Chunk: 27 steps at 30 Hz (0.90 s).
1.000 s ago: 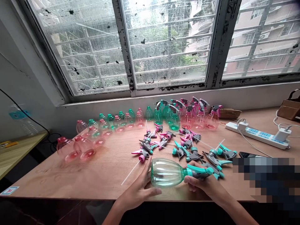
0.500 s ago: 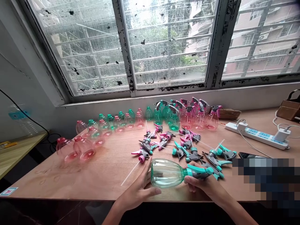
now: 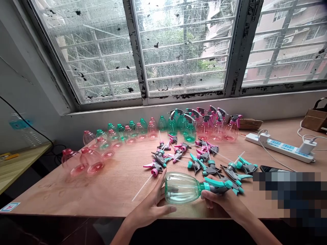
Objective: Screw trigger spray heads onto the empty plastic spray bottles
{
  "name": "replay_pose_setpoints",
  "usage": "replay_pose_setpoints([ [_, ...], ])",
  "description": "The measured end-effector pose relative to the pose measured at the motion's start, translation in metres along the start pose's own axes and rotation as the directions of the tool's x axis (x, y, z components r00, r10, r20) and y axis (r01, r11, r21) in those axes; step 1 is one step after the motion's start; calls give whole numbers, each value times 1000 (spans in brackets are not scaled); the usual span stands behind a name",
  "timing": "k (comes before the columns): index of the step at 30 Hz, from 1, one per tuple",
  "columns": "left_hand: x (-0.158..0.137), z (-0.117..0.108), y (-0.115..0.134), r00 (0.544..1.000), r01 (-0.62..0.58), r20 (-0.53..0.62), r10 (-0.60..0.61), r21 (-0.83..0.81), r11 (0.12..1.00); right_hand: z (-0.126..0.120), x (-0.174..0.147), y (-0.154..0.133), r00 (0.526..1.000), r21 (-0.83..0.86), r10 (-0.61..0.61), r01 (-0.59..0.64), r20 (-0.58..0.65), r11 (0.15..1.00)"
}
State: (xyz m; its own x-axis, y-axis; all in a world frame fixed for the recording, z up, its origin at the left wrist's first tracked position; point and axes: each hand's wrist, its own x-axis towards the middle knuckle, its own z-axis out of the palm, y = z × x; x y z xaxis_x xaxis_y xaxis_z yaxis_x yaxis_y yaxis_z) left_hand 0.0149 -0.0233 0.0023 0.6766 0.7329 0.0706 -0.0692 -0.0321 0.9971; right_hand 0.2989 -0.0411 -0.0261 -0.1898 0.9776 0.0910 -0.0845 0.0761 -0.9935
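Green spray bottle (image 3: pixel 182 189) lies sideways over the table's (image 3: pixel 63 200) near edge, sprayer head (image 3: pixel 218 184) seated at its neck, tightness not visible. Right hand (image 3: pixel 226 201) grips by that head; left hand (image 3: pixel 150 206) curls about the base, whether pressing cannot be told. Headed bottles (image 3: pixel 190 132) cluster behind; bare bottles (image 3: pixel 92 160) and loose sprayer heads (image 3: pixel 156 166) remain unjoined.

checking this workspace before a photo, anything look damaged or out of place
The grey rectangular window frame has ragged black patches, as if its coating is peeling. The held translucent green plastic spray bottle shows no obvious damage.
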Motion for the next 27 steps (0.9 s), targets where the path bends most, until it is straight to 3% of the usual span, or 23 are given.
replay_pose_setpoints([
  [27,0,-1,0,1000,4,6,-4,13,1000,-1,0,0,999,39,-36,35,31,999],
])
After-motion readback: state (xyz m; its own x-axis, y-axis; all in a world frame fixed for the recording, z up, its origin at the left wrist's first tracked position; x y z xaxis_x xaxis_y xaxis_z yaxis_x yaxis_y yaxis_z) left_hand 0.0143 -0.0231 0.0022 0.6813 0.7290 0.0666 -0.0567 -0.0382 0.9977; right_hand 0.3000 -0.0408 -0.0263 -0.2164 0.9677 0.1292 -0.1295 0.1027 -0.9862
